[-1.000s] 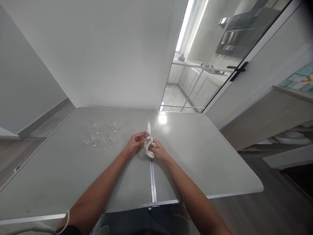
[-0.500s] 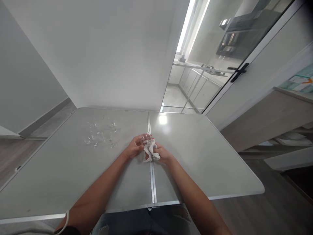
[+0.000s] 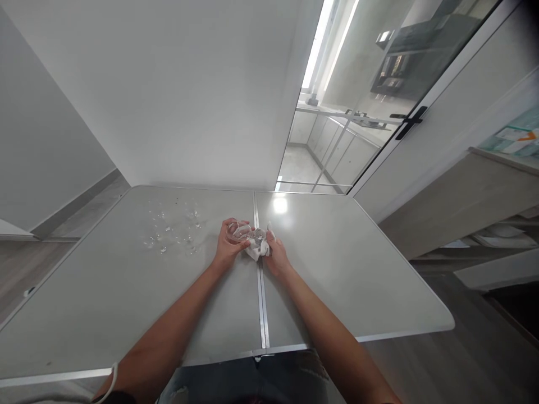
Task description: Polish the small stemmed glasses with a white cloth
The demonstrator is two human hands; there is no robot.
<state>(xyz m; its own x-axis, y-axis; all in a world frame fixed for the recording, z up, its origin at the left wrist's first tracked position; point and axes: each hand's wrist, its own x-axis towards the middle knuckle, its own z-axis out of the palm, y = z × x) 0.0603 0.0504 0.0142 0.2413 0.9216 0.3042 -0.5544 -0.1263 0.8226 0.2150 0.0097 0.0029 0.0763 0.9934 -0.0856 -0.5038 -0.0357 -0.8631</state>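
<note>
My left hand [image 3: 227, 245] is closed around the wide end of a clear drinking glass [image 3: 238, 230], which lies on its side in the grip just above the table's seam. A crumpled white cloth [image 3: 254, 252] is bunched at the glass's other end. My right hand [image 3: 275, 252] is closed on this cloth and presses it against the glass. Folds of cloth hide part of the glass and some of the right fingers. Left of my hands, several clear, shiny glass-like pieces [image 3: 170, 229] rest on the table; their outlines are faint.
The pale folding table [image 3: 345, 269] has a metal seam [image 3: 263, 314] down its middle. A white wall [image 3: 189, 101] rises behind it. At the right stand a glazed door with a black handle [image 3: 411, 122] and a shelf unit [image 3: 438, 202].
The glass has turned in my hands, its wide end now to the left. My left hand has shifted slightly left and away from me. The cloth is bunched differently at the glass's right end.
</note>
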